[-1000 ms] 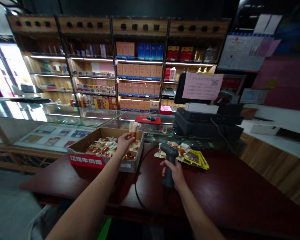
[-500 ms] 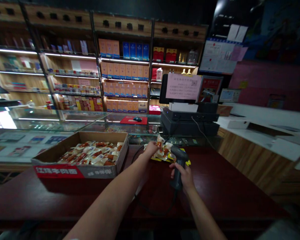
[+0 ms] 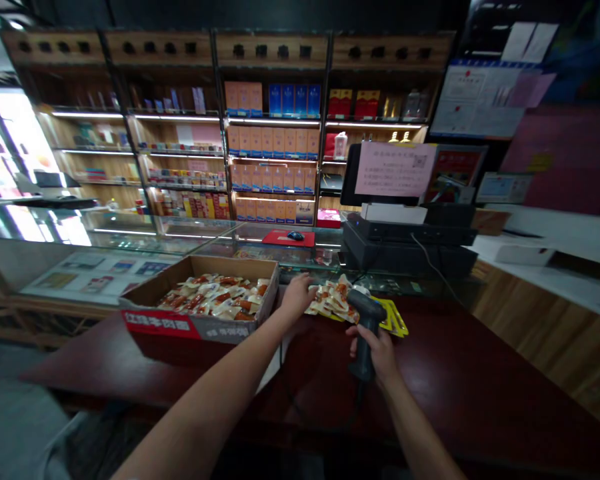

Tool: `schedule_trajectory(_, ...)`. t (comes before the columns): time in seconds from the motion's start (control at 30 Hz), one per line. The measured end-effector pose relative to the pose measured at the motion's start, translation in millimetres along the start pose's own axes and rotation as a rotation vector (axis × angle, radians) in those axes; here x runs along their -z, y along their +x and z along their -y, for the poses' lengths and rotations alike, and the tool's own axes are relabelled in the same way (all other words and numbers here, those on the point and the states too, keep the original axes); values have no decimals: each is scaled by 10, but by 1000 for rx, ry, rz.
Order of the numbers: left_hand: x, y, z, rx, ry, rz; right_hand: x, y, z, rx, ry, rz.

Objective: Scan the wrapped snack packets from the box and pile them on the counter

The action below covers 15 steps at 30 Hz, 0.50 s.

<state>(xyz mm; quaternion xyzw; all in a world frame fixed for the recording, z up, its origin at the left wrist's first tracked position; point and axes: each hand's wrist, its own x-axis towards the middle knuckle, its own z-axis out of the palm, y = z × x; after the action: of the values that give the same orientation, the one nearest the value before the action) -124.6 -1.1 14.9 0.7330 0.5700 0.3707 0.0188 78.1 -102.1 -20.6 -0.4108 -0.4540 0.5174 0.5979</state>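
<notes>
My right hand is wrapped round the grip of a dark barcode scanner, held upright over the table. Its head is beside a pile of sausage packets, clear plastic with reddish-brown contents. Yellow packets lie under and to the right of that pile. My left hand is just left of the pile, fingers extended and apart, with nothing visible in them. Left of it stands an open cardboard box filled with more such packets.
The dark red table carries the box and the pile. Behind it are a glass counter, a mouse on a red pad, and a till with a pink notice. A white-topped cabinet stands to the right, stocked shelves at the back.
My left hand has moved from the packet it was pinching to the pile's left side and its fingers have parted. The view has swung left. The scanner stays in my right hand.
</notes>
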Motion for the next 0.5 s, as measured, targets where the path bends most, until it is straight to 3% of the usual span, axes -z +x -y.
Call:
schedule_trajectory(0.13,668,-94,668,215,91,-106,-281,-29,7,-13,-9,96)
schedule_trajectory(0.2,943,-143,1010,353,166,-26,-460,-63,-7,-29,3,140)
schedule_trajectory(0.27,1101,-181,1269,459,204,58,-650,-100,-41,-53,34,172)
schedule_trajectory(0.37,1097,-179,1454,483,250,214,-907,-131,-131,-68,95,203)
schedule_trajectory(0.5,874,-29,1472,392,264,395,-1112,-79,-318,-63,121,257)
